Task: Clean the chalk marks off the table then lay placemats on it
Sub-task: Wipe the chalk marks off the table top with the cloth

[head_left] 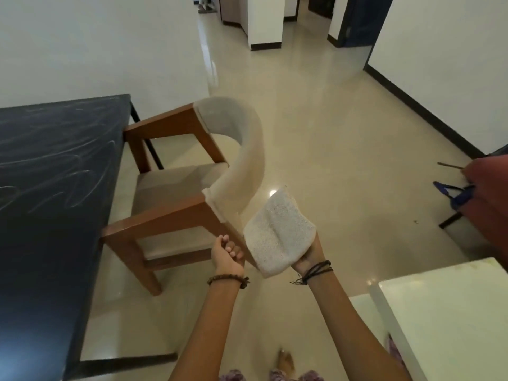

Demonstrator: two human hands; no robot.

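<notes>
Both arms are stretched out in front, forearms roughly parallel. The right hand (309, 255) is palm-up, with a folded white cloth (279, 232) draped over it and the fingers hidden underneath, so I honestly can't tell whether it grips the cloth. The left hand (226, 253), just beside it, has its fingers curled loosely on nothing. Off to the left of both hands sits the black table (55, 166), covered in chalk scribbles (52, 158), nothing readable. A wooden chair (181, 182) stands between the table and the hands.
</notes>
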